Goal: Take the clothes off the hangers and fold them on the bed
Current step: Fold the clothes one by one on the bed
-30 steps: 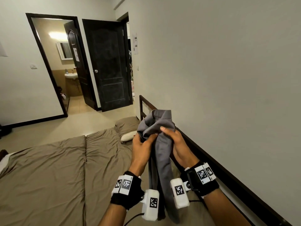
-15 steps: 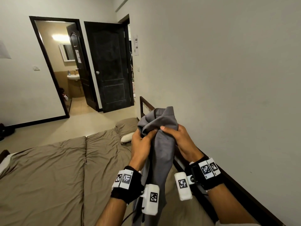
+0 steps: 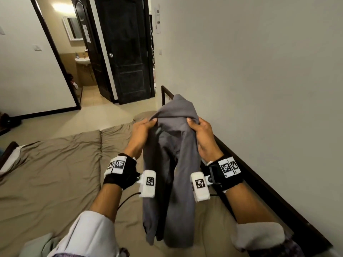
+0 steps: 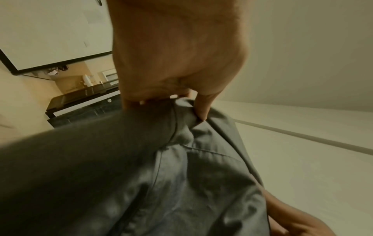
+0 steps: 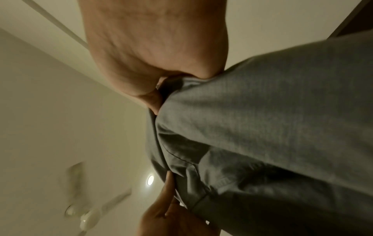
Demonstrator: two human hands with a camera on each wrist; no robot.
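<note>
A: Where is the grey garment (image 3: 172,164) hanging right now?

B: It is hanging in the air above the bed (image 3: 55,173), its long axis running straight down from the two hands to a loose hem just above the sheet, near the person's knees.

A: And the hands?

B: The left hand (image 3: 142,134) is pinching the top edge on one side and the right hand (image 3: 203,135) is gripping it on the other, fingers curled into the cloth. Both are sitting level, equally near, with the cloth bunching into a peak between them.

A: No hanger?

B: None showing. The fabric is looking thin and woven, with stitched seams, drooping limply in long folds. I judge that laying it down means lowering it forward onto the tan, rumpled sheet.
</note>
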